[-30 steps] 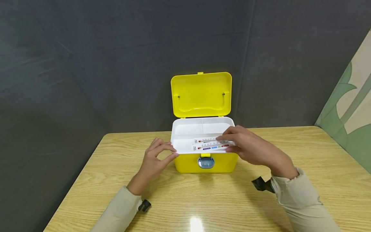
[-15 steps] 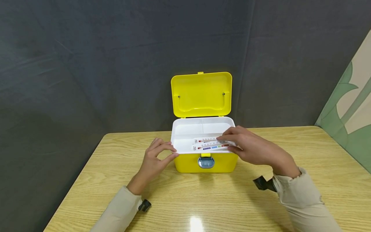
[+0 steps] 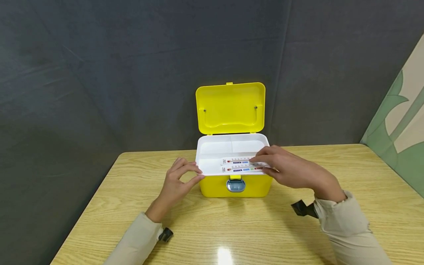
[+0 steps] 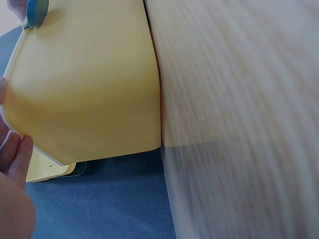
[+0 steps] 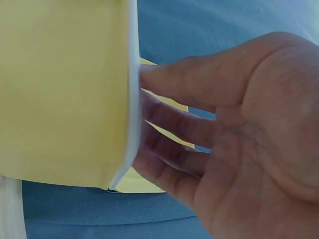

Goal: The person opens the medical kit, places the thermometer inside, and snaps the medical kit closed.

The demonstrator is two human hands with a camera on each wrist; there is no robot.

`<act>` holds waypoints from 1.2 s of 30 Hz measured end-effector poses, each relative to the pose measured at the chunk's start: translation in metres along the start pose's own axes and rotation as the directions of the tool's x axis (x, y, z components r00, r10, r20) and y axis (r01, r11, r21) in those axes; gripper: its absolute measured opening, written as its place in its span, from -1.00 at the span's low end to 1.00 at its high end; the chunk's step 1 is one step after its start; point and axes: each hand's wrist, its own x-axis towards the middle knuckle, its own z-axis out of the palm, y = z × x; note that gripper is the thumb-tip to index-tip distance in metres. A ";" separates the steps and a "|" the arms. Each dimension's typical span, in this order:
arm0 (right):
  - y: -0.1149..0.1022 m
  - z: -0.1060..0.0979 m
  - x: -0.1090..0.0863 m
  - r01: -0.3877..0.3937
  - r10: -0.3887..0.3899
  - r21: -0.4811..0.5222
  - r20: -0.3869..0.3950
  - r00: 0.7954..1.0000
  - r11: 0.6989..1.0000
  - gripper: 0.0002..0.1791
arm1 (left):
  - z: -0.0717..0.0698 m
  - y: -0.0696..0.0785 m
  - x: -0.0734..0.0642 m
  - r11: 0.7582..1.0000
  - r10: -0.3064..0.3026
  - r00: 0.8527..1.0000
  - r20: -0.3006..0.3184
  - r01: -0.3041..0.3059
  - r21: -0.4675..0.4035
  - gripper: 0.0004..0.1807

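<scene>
In the head view a yellow box (image 3: 216, 187) stands with its lid raised and a white tray (image 3: 208, 167) inside. Two white thermometers (image 3: 236, 169) with coloured bands lie one behind the other, front right in the tray. The right hand (image 3: 293, 169) reaches over the right rim, index finger and thumb gripping their right ends, which it covers. Its fingertips pass behind the rim (image 5: 133, 94) in the right wrist view. The left hand (image 3: 177, 180) holds the front left corner of the box between thumb and fingers, also seen on the edge in the left wrist view.
The lid (image 3: 230, 108) leans back near a dark curtain (image 3: 149, 73). A grey latch (image 3: 235, 186) sits on the box's front. The box stands toward the back of a wooden table (image 3: 212, 224). A green and beige patterned wall (image 3: 400, 125) borders the right.
The right hand has shifted slightly right, drawing the front thermometer right. The two thermometers now lie more evenly apart, and the rear one's coloured bands show. The left hand has stayed in place.
</scene>
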 end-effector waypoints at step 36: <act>0.035 0.000 0.030 -0.256 0.375 0.381 -0.282 0.883 0.888 -0.61 | -0.002 0.007 -0.004 1.000 -0.008 1.000 -0.002 0.008 0.005 -0.70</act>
